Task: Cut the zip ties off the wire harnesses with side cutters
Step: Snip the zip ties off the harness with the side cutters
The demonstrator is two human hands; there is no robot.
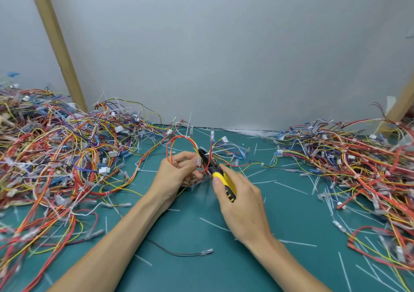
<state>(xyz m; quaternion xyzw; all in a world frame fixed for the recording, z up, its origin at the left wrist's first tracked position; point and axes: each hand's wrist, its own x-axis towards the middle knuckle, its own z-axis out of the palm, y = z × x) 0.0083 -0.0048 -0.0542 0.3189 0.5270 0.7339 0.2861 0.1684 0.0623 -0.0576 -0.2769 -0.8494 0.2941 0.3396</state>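
My left hand (177,171) grips a looped harness of red, orange and yellow wires (179,140) above the green mat. A white zip tie (187,127) stands up from the top of that loop. My right hand (240,204) holds the yellow-and-black side cutters (220,177); their dark jaws (204,155) reach into the harness just right of my left fingers, at a white tie. Whether the jaws have closed on the tie is unclear.
A large tangle of harnesses (56,152) fills the left side, another heap (358,168) the right. Cut white tie pieces (212,224) litter the green mat (201,264). A loose black wire (179,252) lies near my forearms. Wooden posts (56,45) lean against the grey wall.
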